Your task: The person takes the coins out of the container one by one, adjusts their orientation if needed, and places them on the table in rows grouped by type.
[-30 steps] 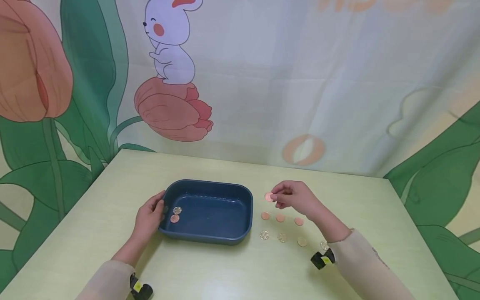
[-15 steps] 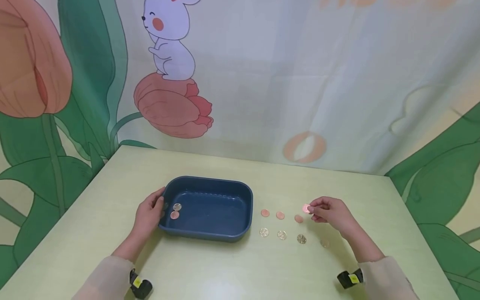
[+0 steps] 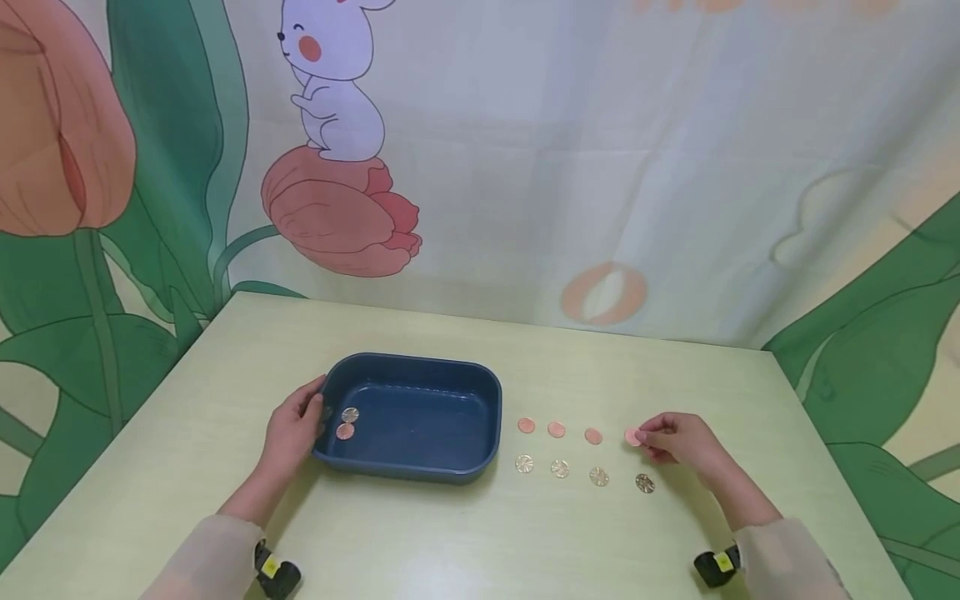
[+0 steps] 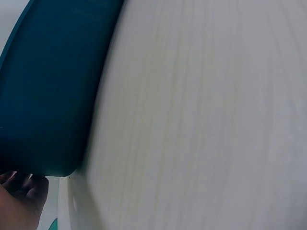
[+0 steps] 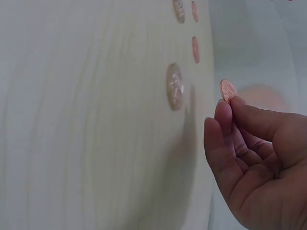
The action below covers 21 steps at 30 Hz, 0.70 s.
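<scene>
A dark blue rectangular tray (image 3: 408, 471) stands on the table, holding one gold-coloured coin (image 3: 350, 414) and one copper-coloured coin (image 3: 345, 431) near its left end. My left hand (image 3: 291, 427) grips that end, thumb at the rim; its fingers are partly hidden. Over at the right, my right hand (image 3: 681, 442) pinches another copper coin (image 5: 228, 89) between thumb and fingertips. In the right wrist view that coin looks tilted; whether it touches the table I cannot tell. It is at the right end of a row of copper coins (image 3: 557, 429), behind a row of gold coins (image 3: 599, 477).
The pale table (image 3: 465, 550) extends around the tray and coins. Behind it hangs a curtain (image 3: 510, 208) printed with a rabbit and tulips. A small black camera (image 3: 716, 568) sits at the right wrist, another camera (image 3: 277, 575) at the left.
My right hand has moved rightward and down toward the table with the copper coin, from beside the tray to the end of the copper row. My left hand has stayed at the tray.
</scene>
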Tool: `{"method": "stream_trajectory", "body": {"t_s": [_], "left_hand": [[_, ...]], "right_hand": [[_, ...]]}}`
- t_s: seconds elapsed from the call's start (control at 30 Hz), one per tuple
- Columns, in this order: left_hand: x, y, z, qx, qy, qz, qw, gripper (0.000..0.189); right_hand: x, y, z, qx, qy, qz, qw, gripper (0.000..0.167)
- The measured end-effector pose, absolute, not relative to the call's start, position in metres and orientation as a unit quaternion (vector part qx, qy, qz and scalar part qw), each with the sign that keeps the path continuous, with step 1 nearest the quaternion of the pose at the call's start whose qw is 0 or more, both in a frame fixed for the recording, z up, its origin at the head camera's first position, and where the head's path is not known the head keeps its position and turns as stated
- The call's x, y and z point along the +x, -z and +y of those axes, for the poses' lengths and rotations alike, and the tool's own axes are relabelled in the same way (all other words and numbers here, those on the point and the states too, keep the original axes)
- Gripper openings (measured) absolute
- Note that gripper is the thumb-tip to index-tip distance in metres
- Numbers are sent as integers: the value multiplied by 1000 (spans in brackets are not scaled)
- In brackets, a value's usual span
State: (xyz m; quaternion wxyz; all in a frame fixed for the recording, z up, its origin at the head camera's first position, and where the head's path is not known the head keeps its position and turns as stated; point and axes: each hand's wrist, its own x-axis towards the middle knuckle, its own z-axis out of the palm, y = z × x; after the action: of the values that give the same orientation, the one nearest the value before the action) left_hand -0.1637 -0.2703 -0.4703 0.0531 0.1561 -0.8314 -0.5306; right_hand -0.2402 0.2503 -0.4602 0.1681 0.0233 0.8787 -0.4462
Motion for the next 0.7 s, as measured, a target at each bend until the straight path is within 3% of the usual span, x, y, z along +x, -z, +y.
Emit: {"method": "stream_trajectory", "body": {"t_s": [0.7], "left_hand": [[-163,471,-272,155,528,-833,54,47]], "right_hand": [[-252,476,254,22,405,897,176,22]]}}
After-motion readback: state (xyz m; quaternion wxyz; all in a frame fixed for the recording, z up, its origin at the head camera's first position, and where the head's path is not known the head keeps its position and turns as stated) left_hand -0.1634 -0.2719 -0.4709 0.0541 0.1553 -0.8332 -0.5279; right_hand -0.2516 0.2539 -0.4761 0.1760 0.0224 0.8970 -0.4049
